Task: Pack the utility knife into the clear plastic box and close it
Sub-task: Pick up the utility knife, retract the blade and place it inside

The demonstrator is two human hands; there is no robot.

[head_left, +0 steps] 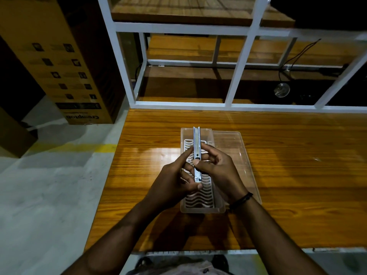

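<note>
Both hands hold a slim silver utility knife (197, 141) lengthwise above the clear plastic box (200, 207). My left hand (174, 179) grips its near end and side. My right hand (218, 169) holds it from the right, thumb pressed near the dark slider. The box lies open on the wooden table (297, 175), with a white wavy-slotted insert inside. Its clear lid (238, 155) lies flat to the right of the box. The knife tip points away from me, over the box's far end.
A white metal shelf frame (236, 76) with wooden boards stands along the table's far edge. A tall cardboard carton (65, 72) stands on the floor at the left. Cables and a small round object (282, 89) lie on the low shelf at right.
</note>
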